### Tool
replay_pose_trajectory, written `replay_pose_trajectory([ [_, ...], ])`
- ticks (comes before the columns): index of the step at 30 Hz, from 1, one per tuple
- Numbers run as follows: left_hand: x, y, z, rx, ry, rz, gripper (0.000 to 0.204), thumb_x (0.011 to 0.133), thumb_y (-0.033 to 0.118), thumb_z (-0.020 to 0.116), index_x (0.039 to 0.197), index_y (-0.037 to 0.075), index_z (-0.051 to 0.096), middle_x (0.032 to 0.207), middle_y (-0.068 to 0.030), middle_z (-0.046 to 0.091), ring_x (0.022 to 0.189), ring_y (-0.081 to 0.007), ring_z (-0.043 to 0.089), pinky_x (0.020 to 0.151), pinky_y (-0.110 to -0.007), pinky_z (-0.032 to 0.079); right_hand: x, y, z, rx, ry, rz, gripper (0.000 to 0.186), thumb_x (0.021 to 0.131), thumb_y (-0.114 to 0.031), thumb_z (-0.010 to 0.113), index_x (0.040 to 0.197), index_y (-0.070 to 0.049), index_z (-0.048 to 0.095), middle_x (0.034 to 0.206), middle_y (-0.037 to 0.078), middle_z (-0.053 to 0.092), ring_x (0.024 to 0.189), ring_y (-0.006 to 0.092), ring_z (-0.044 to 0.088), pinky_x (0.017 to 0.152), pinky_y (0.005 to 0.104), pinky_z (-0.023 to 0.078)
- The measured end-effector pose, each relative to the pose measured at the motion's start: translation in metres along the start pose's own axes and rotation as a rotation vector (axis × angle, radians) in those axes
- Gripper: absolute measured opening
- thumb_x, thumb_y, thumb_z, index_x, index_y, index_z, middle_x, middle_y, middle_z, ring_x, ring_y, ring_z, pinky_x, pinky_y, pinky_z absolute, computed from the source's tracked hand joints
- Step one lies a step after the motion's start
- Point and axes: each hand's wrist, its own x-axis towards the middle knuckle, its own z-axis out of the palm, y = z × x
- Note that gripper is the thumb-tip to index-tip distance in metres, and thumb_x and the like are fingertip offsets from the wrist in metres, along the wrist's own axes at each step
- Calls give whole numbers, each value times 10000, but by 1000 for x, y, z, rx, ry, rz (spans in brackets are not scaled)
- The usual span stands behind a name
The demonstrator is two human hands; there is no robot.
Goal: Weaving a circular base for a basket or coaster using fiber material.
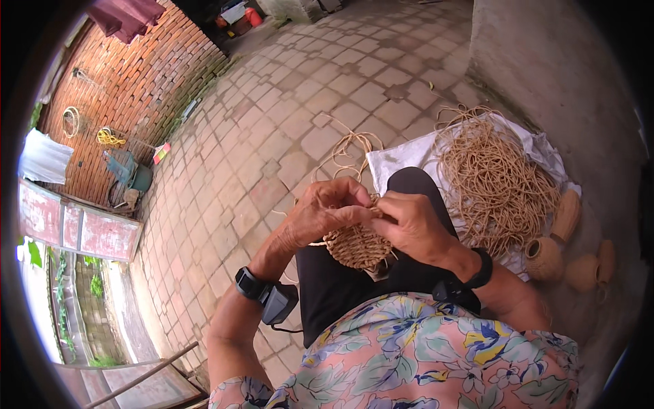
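Observation:
A small round piece of tan woven cord (359,247) sits above my lap, between my knees. My left hand (332,210) pinches its upper edge with thumb and forefinger. Close beside it, fingertips nearly touching, my right hand (417,225) is closed on the same rim. The strands right at the fingertips are too covered to make out. Loose cord ends (351,148) trail from the piece beyond my left hand and onto the paving, and a few shorter ends stick out around its sides.
To my right, a big tangled heap of tan cord (494,180) lies on a white sheet (402,158). Several woven vessels, among them a round one (543,259), lie by a concrete wall (572,88). A brick wall (129,95) and a green bucket (142,178) are at left.

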Motion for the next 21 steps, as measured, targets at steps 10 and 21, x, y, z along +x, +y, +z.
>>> replay_pose_trajectory([
  [10,-1,-20,-8,-117,80,53,222,1003,267,556,1119,78,566,911,-1,605,843,-88,547,783,-242,450,-4,4,-33,1082,-162,660,214,992,-215,574,841,-64,563,700,-47,520,612,21,446,512,199,356],
  [21,-1,-18,-4,-25,81,29,304,970,310,610,1124,50,575,937,-17,614,889,-102,576,821,-264,469,1,10,-77,573,-349,474,165,898,-110,658,803,-22,555,681,-9,533,642,52,456,562,267,396],
])
